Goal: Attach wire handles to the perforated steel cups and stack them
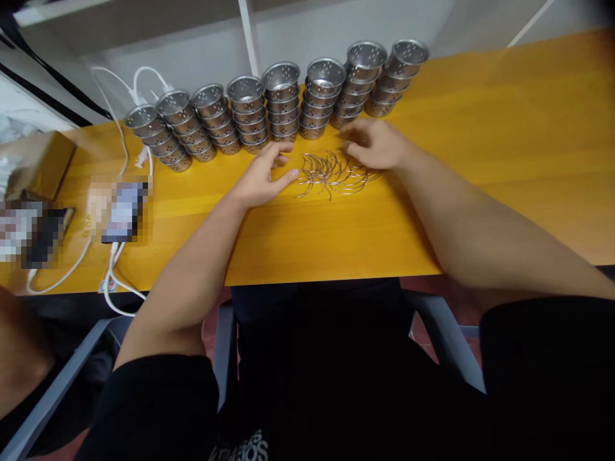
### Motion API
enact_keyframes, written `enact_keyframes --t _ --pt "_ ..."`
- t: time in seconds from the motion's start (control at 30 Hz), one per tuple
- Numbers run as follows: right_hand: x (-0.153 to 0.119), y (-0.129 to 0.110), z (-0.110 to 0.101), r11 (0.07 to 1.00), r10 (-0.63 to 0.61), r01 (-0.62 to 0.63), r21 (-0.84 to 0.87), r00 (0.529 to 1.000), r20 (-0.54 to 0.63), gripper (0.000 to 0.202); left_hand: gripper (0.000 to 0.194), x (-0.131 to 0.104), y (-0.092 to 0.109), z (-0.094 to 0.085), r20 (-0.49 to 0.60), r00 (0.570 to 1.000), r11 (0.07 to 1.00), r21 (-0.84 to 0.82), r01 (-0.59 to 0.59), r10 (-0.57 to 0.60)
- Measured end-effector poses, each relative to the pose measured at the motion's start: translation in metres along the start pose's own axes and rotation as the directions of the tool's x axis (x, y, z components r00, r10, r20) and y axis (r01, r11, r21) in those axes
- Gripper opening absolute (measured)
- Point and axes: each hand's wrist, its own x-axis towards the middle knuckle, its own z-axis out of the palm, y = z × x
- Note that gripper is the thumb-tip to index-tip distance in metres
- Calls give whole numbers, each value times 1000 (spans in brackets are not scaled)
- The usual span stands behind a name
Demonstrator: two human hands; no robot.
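Observation:
A loose pile of thin curved metal wires (331,173) lies on the wooden table between my two hands. My left hand (266,174) is at the pile's left edge, thumb and fingers apart, with nothing visible in it. On the right side, my right hand (372,144) hovers over the pile's upper right part, its fingers curved and spread with a gap between thumb and forefinger. Behind both hands stands a row of several stacks of perforated metal cups (283,102). The nearest stack to my right hand is another stack of cups (353,89) just behind it.
A phone (123,212) with white cables (125,147) lies on the left of the table (307,250). Farther left are a cardboard box (45,163) and a dark flat object (45,238). Another person's arm (22,346) shows at the lower left. A pale wall rises behind the cups.

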Motion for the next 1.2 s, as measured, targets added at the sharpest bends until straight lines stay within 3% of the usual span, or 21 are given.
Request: enact_keyframes --t 0.13,0.23,0.33,0.53,0.77,0.9,1.03,1.2 --pt "6 10 3 1000 26 -25 -18 1000 15 51 59 0 1 0 1 1000 1000 2 12 -12" --pt "6 8 0 994 -28 27 -107 1000 0 46 59 0 -1 0 4 1000 1000 9 19 -19" --pt "2 -2 0 983 -123 121 -139 992 -7 47 60 0 0 0 7 1000 1000 15 24 -24" --pt "-3 -33 10 965 -261 260 11 965 30 45 63 -1 6 -4 -9 1000 999 35 23 -22" --pt "35 -42 19 979 -205 203 32 971 121 42 59 1 2 -10 -88 995 993 104 54 -44" --pt "53 -46 25 993 -116 118 -12 987 116 43 61 2 -2 -10 -94 995 992 117 49 -38" --pt "54 -60 26 995 -76 80 -51 994 75 41 63 4 -13 -8 -96 993 986 142 87 -74" --pt "41 -89 29 980 -192 198 -25 969 156 29 59 7 -19 -8 -104 986 973 176 146 -129"
